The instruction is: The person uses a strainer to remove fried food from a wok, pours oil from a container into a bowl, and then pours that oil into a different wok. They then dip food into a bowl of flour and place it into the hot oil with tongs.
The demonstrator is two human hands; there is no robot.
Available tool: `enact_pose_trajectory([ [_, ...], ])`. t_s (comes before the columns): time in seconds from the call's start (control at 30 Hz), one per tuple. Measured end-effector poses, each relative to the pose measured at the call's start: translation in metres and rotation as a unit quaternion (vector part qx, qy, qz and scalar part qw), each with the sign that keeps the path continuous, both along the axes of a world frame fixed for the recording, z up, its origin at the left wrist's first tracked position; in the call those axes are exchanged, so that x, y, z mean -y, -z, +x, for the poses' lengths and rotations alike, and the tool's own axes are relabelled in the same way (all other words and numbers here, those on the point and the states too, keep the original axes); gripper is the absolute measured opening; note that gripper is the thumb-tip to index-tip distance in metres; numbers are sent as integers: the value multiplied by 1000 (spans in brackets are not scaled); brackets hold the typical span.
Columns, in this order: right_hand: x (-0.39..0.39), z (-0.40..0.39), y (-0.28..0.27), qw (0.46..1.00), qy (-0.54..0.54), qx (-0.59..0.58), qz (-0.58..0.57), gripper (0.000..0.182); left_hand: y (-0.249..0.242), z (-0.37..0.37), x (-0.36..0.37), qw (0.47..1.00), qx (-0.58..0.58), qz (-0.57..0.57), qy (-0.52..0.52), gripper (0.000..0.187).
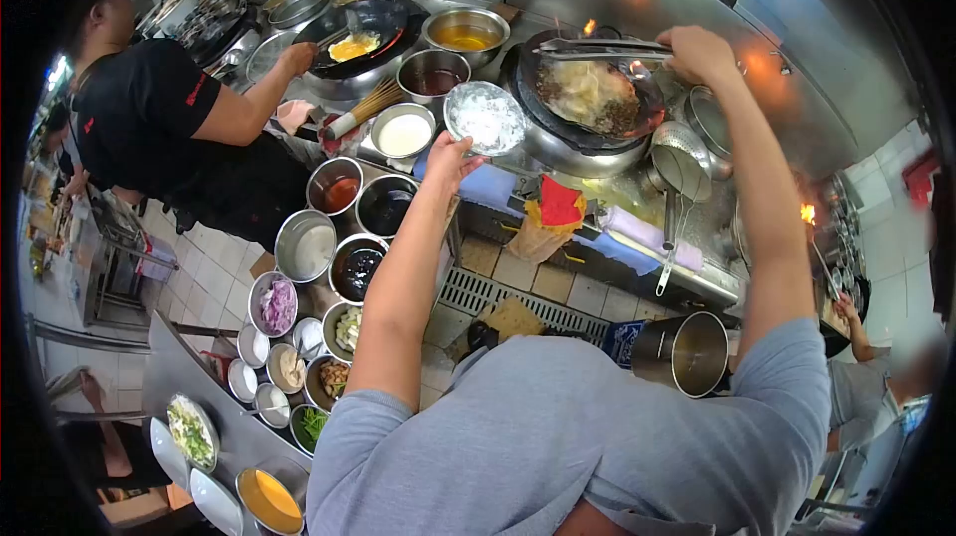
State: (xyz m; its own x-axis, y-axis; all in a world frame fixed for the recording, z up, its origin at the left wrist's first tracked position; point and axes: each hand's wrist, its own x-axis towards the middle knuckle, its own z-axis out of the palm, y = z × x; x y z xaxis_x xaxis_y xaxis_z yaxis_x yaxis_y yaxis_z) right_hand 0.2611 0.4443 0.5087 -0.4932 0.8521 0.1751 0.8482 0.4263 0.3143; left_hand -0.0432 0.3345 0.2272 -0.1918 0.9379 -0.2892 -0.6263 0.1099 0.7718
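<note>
My left hand [450, 162] grips the rim of a steel bowl [486, 119] coated inside with white powder, held tilted near the front of the stove. My right hand [699, 56] is closed around long metal tongs [602, 48], which reach leftward across the far side of a black wok [652, 110]. Pale, frothy food [590, 93] bubbles in the oil under the tongs. Small flames show behind the wok's rim. Just left of the powdered bowl are a pot of dark red liquid [433, 74] and a bowl of white liquid [403, 131].
A perforated strainer [681, 160] rests right of the wok. Sauce pots and ingredient bowls, including chopped purple onion [274, 305], crowd the counter at left. A co-worker [149, 108] in black tends another wok [373, 33]. A tall pot [687, 352] stands by my right side.
</note>
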Motion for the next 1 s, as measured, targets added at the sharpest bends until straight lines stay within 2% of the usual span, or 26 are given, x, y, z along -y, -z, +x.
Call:
enact_pose_trajectory([
  [0.1,56,-38,-33,995,-49,83,-2,34,2,5,-11,998,-59,-18,1,13],
  [0.2,47,-54,-19,986,-90,138,34,34,11,21,-29,984,-163,71,19,11],
  [0.23,51,-60,-18,986,-82,139,32,34,5,29,-30,984,-162,72,28,11],
  [0.37,68,-63,-32,986,-52,157,28,31,-7,50,-35,993,-69,89,26,11],
  [0.43,100,-59,-57,992,-45,117,27,29,-7,53,-39,999,-4,48,7,12],
  [0.47,93,-44,-61,992,-74,95,23,30,-7,54,-40,999,-3,49,9,12],
  [0.57,99,-17,-77,997,-22,42,63,31,-8,61,-51,999,16,43,23,14],
  [0.7,94,20,-101,997,-18,1,73,33,-11,73,-69,998,35,50,36,14],
  [0.77,118,15,-117,992,95,22,79,30,-18,81,-79,997,47,58,36,15],
  [0.83,118,18,-117,992,94,11,83,32,-27,88,-84,993,78,76,39,14],
  [0.9,117,14,-108,986,140,-86,22,36,-36,93,-90,993,77,74,46,15],
  [0.93,106,21,-97,986,139,-85,20,36,-37,95,-94,993,76,74,49,17],
  [1.0,83,31,-68,999,26,-3,22,39,-37,98,-98,992,80,75,58,17],
])
